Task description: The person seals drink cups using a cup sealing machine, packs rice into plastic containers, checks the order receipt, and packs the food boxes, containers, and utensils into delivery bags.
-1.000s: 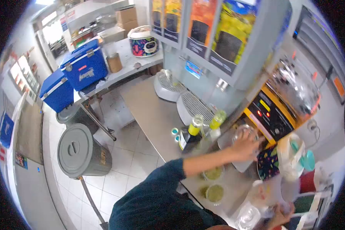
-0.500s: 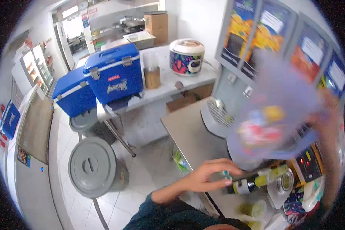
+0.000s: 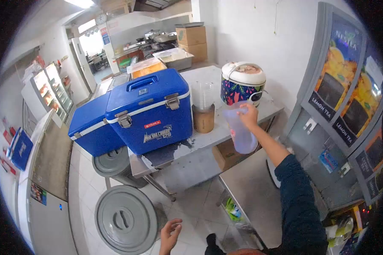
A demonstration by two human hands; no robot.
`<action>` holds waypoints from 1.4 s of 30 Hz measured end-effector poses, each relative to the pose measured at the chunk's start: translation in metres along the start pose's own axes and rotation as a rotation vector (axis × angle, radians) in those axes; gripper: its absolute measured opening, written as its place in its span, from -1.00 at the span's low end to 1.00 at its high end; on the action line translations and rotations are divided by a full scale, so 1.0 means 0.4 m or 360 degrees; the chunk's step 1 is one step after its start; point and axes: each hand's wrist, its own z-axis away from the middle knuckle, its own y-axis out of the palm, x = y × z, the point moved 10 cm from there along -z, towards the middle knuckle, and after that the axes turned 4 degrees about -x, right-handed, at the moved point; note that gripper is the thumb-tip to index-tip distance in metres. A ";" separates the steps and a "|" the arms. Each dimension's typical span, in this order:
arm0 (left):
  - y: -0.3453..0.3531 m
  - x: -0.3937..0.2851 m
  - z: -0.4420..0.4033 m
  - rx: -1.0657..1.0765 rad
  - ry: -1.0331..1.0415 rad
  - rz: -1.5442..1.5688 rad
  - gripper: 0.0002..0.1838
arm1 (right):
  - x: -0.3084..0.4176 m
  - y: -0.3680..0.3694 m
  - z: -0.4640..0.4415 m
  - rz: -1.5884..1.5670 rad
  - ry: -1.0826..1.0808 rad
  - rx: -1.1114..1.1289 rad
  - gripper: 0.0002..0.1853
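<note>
My right hand [image 3: 248, 116] grips a translucent lavender plastic pitcher [image 3: 244, 139] near its top. The pitcher hangs upright in front of the rice cooker [image 3: 242, 87], by the front edge of the white table [image 3: 208, 140]. It looks drained of drink, with a coloured print partly showing on its side. Low in the view, my left hand [image 3: 170, 234] is beside the grey lidded bin [image 3: 125, 221], with loosely bent fingers and nothing in them.
Two blue coolers [image 3: 151, 112] and clear stacked cups [image 3: 203, 95] on a brown container [image 3: 203, 118] occupy the table's left side. A steel counter [image 3: 257, 191] stands in front, with a drink dispenser [image 3: 336, 85] at the right. Another grey bin [image 3: 112, 161] is below the coolers.
The pitcher has gone from close over the counter at right to beside the white table. My view has turned right, and my left hand has dropped away from the counter.
</note>
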 end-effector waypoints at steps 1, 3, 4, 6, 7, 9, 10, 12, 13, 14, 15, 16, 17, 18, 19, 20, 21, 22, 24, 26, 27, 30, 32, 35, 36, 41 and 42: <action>-0.002 -0.009 -0.009 -0.0007 0.0019 -0.0020 -0.76 | -0.002 0.001 -0.014 0.0028 0.0023 0.0020 -0.68; 0.008 -0.011 -0.021 -0.0016 0.0054 -0.0032 -0.76 | 0.011 -0.034 -0.052 -0.0024 0.0053 -0.0049 -0.74; 0.020 -0.002 -0.031 0.0000 0.0097 -0.0038 -0.76 | 0.035 -0.062 -0.073 -0.0070 0.0065 -0.0101 -0.74; 0.067 -0.027 -0.043 0.0112 0.0050 -0.0073 -0.76 | 0.086 -0.104 -0.107 -0.0159 0.0066 -0.0208 -0.73; 0.090 -0.039 -0.050 0.0165 0.0040 -0.0092 -0.76 | 0.087 -0.092 -0.108 -0.0167 -0.0008 -0.0217 -0.72; 0.132 -0.028 -0.062 0.0244 0.0035 -0.0104 -0.75 | 0.061 -0.046 -0.095 -0.0186 -0.0155 -0.0242 -0.70; 0.153 -0.026 -0.068 0.0287 0.0036 -0.0113 -0.75 | 0.025 -0.011 -0.083 -0.0120 -0.0061 -0.0137 -0.65; 0.184 -0.040 -0.066 0.0344 0.0049 -0.0184 -0.75 | 0.016 0.012 -0.073 -0.0152 -0.0191 -0.0313 -0.61; 0.194 -0.048 -0.067 0.0377 0.0057 -0.0222 -0.74 | 0.015 0.017 -0.069 -0.0161 -0.0254 -0.0404 -0.59; 0.200 -0.042 -0.070 0.0418 0.0104 -0.0206 -0.74 | 0.016 0.027 -0.066 -0.0068 -0.0162 -0.0352 -0.51; 0.204 -0.042 -0.076 0.0430 0.0109 -0.0221 -0.74 | 0.030 0.025 -0.053 0.0034 -0.0055 -0.0300 -0.43; 0.210 -0.046 -0.078 0.0456 0.0110 -0.0238 -0.74 | 0.069 -0.016 -0.039 0.0190 0.0081 -0.0343 -0.35; 0.224 -0.050 -0.079 0.0501 0.0112 -0.0254 -0.73 | 0.108 -0.056 -0.024 0.0360 0.0222 -0.0392 -0.28; 0.238 -0.067 -0.089 0.0484 0.0131 -0.0168 -0.75 | 0.123 -0.077 -0.007 0.0145 0.0261 -0.0540 -0.21; 0.264 -0.088 -0.098 0.0492 0.0133 -0.0087 -0.77 | 0.195 -0.138 0.034 -0.0177 -0.0011 -0.0916 -0.23; 0.300 -0.107 -0.105 0.0516 0.0123 -0.0010 -0.78 | 0.248 -0.167 0.064 -0.0432 0.0189 -0.0788 -0.25; 0.356 -0.167 -0.113 0.0534 0.0333 0.0136 -0.82 | 0.354 -0.238 0.138 -0.0296 -0.0084 -0.1007 -0.35; 0.419 -0.224 -0.115 0.0562 0.0528 0.0297 -0.86 | 0.433 -0.304 0.185 -0.0634 -0.0032 -0.0852 -0.48; 0.581 -0.294 -0.116 0.0886 0.0628 0.0742 -0.91 | 0.614 -0.425 0.281 -0.1137 -0.0056 -0.0495 -0.69; 0.702 -0.461 -0.004 0.1061 0.1140 0.0663 -0.92 | 0.768 -0.518 0.385 -0.1058 -0.0443 -0.0134 -0.81; 0.784 -0.518 0.065 0.1264 0.1146 0.0725 -0.92 | 0.815 -0.563 0.446 -0.0804 -0.0661 -0.0256 -0.80; 1.020 -0.634 0.350 0.2093 0.1552 0.0644 -0.76 | 0.848 -0.716 0.553 -0.0465 -0.0790 -0.0313 -0.83; 1.170 -0.633 0.569 0.2665 0.1369 0.0298 -0.50 | 0.838 -0.843 0.613 -0.0417 -0.0707 -0.0253 -0.85; 1.346 -0.511 0.764 0.2866 0.1596 0.0156 -0.41 | 0.830 -1.014 0.708 0.0422 -0.0785 -0.0428 -0.83; 1.381 -0.465 0.803 0.2943 0.1624 0.0145 -0.38 | 0.797 -1.061 0.755 0.0738 -0.0721 -0.0609 -0.73; 1.412 -0.363 0.693 0.2861 0.1109 0.0266 -0.55 | 0.551 -1.273 0.895 0.1529 0.0298 -0.1473 -0.20; 1.374 -0.372 0.624 0.2775 0.0996 0.0322 -0.60 | 0.486 -1.295 0.903 0.1416 0.0669 -0.1368 -0.10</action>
